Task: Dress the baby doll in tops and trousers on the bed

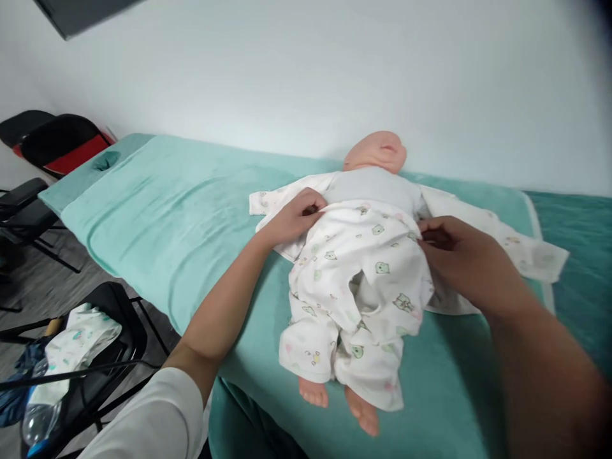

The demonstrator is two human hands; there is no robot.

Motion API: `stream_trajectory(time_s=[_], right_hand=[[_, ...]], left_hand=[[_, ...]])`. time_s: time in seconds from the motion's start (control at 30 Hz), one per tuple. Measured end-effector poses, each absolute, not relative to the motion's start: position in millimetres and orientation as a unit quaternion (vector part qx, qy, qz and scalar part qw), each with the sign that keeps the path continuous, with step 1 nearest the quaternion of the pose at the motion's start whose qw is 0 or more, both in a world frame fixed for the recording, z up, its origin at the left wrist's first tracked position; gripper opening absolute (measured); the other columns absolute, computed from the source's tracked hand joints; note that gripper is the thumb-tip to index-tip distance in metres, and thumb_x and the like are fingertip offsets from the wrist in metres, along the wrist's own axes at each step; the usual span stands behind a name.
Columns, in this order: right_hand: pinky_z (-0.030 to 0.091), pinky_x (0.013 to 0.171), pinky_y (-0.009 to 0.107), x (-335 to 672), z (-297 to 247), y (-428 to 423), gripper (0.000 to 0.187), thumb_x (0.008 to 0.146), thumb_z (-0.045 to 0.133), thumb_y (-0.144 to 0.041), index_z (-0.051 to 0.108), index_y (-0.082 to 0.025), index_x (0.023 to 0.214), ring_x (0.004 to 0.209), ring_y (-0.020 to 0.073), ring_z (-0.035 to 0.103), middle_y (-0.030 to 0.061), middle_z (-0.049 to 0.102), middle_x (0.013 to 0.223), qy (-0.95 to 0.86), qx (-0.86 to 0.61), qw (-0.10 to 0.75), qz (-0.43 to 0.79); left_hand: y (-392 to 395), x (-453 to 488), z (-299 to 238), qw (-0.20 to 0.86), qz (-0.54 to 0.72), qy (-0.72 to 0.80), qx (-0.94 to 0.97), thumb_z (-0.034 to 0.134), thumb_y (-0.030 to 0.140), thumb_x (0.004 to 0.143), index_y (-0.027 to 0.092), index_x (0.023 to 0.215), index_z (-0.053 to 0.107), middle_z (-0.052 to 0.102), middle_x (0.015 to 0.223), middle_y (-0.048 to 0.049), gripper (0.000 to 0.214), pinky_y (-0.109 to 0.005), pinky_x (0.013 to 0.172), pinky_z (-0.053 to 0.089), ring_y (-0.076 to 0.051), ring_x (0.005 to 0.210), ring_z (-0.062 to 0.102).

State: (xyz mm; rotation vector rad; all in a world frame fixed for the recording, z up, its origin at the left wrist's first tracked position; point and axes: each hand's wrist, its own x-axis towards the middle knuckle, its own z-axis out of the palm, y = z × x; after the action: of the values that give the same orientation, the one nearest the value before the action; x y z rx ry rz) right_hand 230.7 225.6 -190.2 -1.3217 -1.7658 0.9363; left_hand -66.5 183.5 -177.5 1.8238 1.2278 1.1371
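A baby doll (380, 153) lies on its back on a green-covered bed, its head toward the wall and its bare feet toward me. White baby pants (356, 268) printed with small green animals cover its legs and belly, with an opening at the crotch. Under its arms and back spreads a white patterned baby jacket (488, 226), open at the front. My left hand (301, 217) pinches the waistband of the pants at one side. On the other side, my right hand (452, 252) has its fingers closed at the waistband edge; its fingertips are partly hidden.
The green bed cover (157, 191) stretches left along the white wall. A black chair (109, 319) at lower left carries a folded printed cloth (81, 341) and a clear plastic bottle (41, 417). More black and red chairs (67, 143) stand at far left.
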Motion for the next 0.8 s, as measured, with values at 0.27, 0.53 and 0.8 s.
stream_trajectory(time_s=[0.27,0.53,0.8], right_hand=[[0.041,0.060,0.035,218,-192,230,0.015,0.083,0.066,-0.034,0.055,-0.025,0.087,0.060,0.0182,0.056,0.0012,0.062,0.069,-0.666,-0.537,0.424,0.297],[0.037,0.057,0.031,209,-211,255,0.026,0.082,0.070,-0.047,0.056,-0.025,0.082,0.058,0.0171,0.050,-0.0001,0.061,0.068,-0.597,-0.560,0.449,0.358],[0.036,0.058,0.031,224,-202,250,0.025,0.084,0.066,-0.037,0.057,-0.023,0.066,0.058,0.0175,0.051,0.0021,0.062,0.063,-0.697,-0.586,0.321,0.262]], left_hand=[[207,-48,-185,0.226,0.490,0.579,0.611,0.051,0.040,0.101,0.023,0.088,0.047,0.052,0.078,0.0015,0.021,-0.029,0.075,0.037,-0.016,0.076,0.047],[224,-44,-189,0.255,0.508,0.579,0.585,0.060,0.043,0.096,0.023,0.082,0.049,0.054,0.077,0.0006,0.027,-0.030,0.075,0.036,-0.017,0.076,0.048],[201,-47,-186,0.249,0.468,0.630,0.567,0.073,0.029,0.084,0.024,0.077,0.057,0.056,0.065,-0.0007,0.018,-0.036,0.075,0.038,-0.022,0.069,0.050]])
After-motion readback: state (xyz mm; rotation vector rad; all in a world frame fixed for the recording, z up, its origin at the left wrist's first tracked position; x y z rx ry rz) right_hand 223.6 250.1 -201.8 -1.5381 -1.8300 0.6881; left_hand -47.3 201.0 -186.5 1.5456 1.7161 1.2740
